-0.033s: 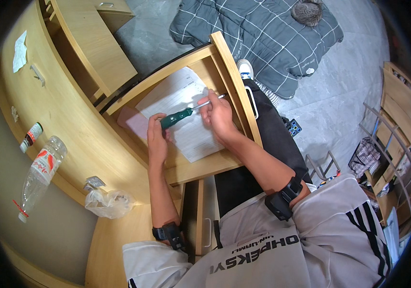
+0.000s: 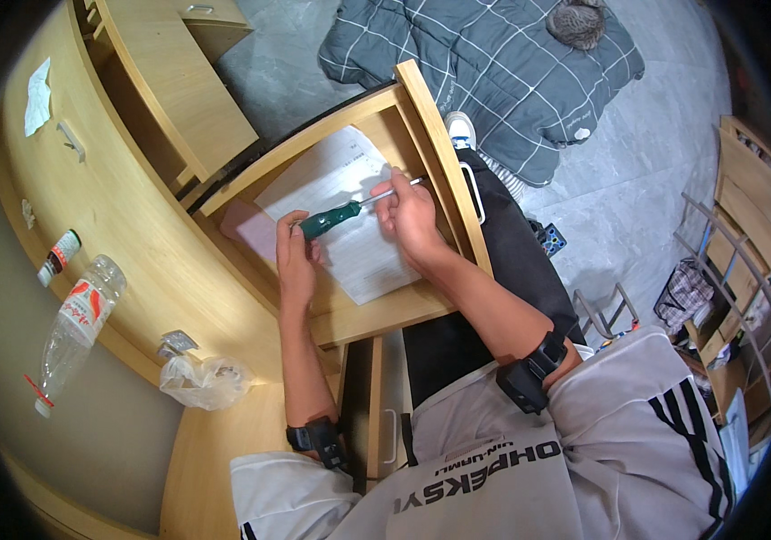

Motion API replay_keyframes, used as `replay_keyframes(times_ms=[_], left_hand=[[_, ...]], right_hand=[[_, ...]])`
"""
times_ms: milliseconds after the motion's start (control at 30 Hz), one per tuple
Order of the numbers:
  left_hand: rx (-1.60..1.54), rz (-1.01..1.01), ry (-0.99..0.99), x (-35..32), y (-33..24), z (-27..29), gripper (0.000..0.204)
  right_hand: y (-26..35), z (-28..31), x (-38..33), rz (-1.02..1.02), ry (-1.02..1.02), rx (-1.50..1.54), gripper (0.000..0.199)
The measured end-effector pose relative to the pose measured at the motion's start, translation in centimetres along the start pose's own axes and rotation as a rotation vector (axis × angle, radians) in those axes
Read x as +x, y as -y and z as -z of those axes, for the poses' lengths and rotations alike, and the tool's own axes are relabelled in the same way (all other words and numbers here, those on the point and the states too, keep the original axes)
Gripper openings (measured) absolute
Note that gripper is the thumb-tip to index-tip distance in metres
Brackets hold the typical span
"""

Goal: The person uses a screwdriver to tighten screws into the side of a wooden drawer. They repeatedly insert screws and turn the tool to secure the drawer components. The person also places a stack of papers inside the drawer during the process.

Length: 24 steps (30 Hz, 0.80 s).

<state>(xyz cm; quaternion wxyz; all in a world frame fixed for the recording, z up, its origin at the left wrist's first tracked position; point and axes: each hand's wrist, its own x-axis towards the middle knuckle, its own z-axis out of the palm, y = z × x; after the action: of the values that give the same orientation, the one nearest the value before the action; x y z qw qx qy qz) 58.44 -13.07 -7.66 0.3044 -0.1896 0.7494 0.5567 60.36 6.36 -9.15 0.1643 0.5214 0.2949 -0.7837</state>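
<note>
A screwdriver (image 2: 331, 220) with a dark green handle and a metal shaft lies across both my hands above an open wooden drawer (image 2: 350, 329). My left hand (image 2: 295, 256) closes its fingers on the handle's end. Around the shaft near its tip, my right hand (image 2: 408, 220) is pinched, and the tip points toward the drawer's front panel. Beneath the tool, white printed sheets of paper (image 2: 336, 171) lie in the drawer, with a pinkish sheet (image 2: 252, 229) beside them on the left.
Left on the desk are a clear plastic bottle (image 2: 89, 301), a small dark bottle (image 2: 60, 258) and a crumpled plastic bag (image 2: 206, 382). A dark checked quilt (image 2: 484, 81) with a cat (image 2: 575, 23) on it lies on the floor ahead. A metal rack (image 2: 736, 261) stands at right.
</note>
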Motion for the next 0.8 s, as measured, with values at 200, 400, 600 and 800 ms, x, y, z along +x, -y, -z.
replay_keyframes(times_ms=[200,400,600,800], left_hand=[[0.262,0.164,-0.059,0.9,-1.2,0.3,0.030],[-0.162,0.105,0.005,0.1,-1.3,-0.1,0.036],[0.254,0.267,-0.058,1.4,-1.7,0.1,0.027],[0.023,0.095,-0.062,1.0,-1.5,0.0,0.026]], right_hand=[[0.1,0.1,0.2,-0.001,0.012,-0.001,0.043],[0.2,0.0,0.2,-0.012,0.014,0.035,0.043],[0.6,0.1,-0.2,-0.018,0.010,0.030,0.043],[0.7,-0.1,-0.1,-0.025,-0.013,0.058,0.043]])
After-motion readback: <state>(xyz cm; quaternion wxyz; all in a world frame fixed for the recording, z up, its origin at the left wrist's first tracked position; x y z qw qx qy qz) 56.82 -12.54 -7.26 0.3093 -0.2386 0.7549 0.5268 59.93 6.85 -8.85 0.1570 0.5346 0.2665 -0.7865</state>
